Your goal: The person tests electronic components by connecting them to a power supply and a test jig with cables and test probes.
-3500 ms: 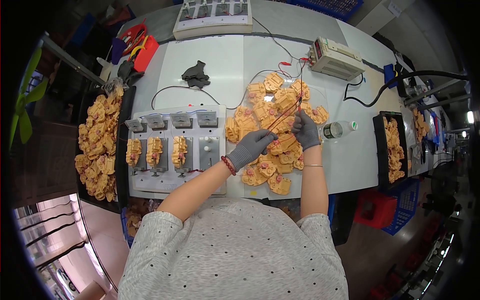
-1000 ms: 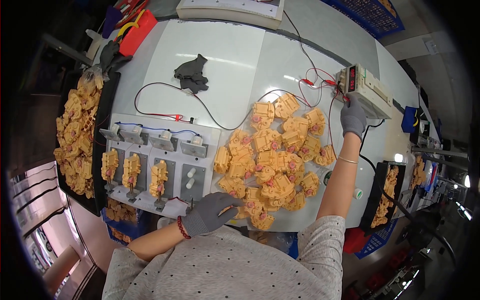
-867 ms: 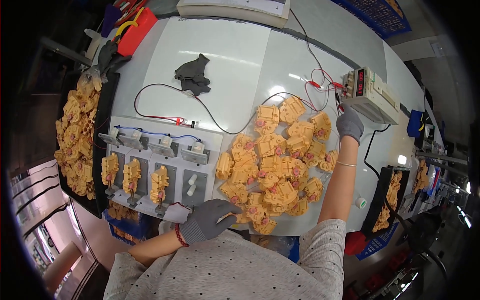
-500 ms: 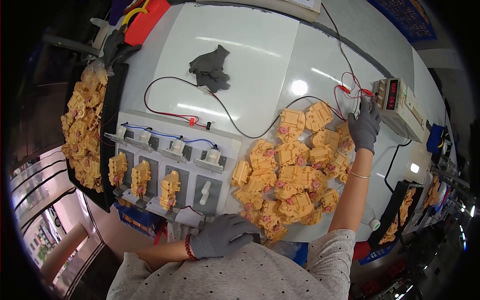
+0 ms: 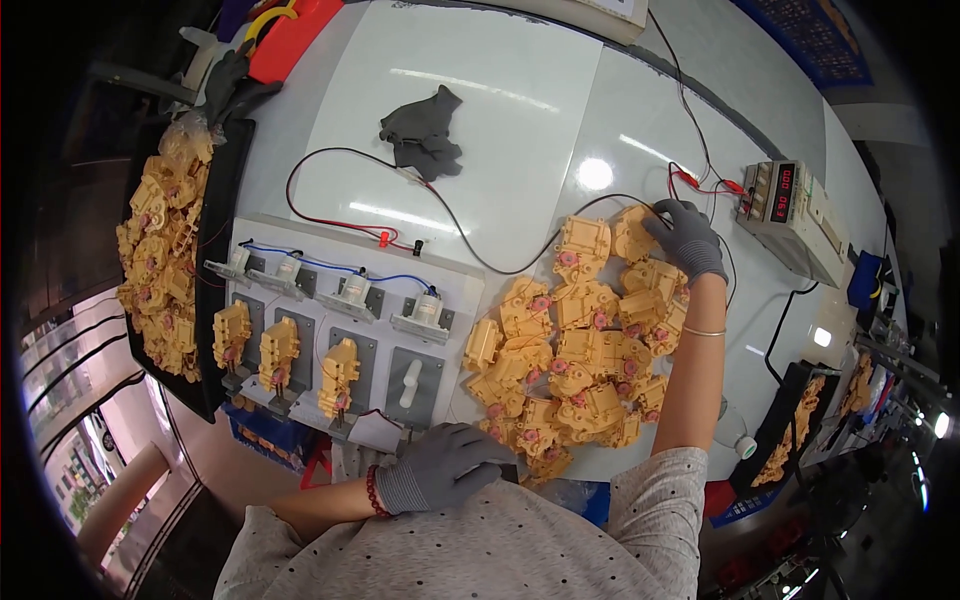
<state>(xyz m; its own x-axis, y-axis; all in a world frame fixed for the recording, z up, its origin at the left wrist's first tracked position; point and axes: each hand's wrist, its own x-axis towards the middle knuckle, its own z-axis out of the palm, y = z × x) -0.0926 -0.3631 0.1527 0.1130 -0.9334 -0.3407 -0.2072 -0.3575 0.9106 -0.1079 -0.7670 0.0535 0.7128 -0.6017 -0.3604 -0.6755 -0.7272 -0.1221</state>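
Observation:
My right hand (image 5: 690, 243), in a grey glove, lies against the far right edge of a heap of yellow plastic gear housings (image 5: 590, 352). Its fingers are bent but apart, reaching over the rim of one housing (image 5: 630, 234); their undersides are hidden. Several housings show pinkish-red round parts. In a grey glove too, my left hand (image 5: 450, 467) rests at the near table edge in front of my body, fingers extended and holding nothing visible. Ahead of it stands a white test fixture (image 5: 460, 310), with three yellow housings upright on grey plates and a fourth plate (image 5: 415, 390) carrying only a white peg.
A power supply (image 5: 790, 210) with a red display stands at the right, with red and black leads (image 5: 690, 180) running to the fixture. A grey cloth (image 5: 422, 132) lies on the white table. Black trays of housings (image 5: 165, 260) flank both sides. A bottle (image 5: 745, 446) is near right.
My right hand has moved left and slightly nearer, from beside the power supply to the heap. The housings at the heap's right edge have shifted inward. My left hand stays in place.

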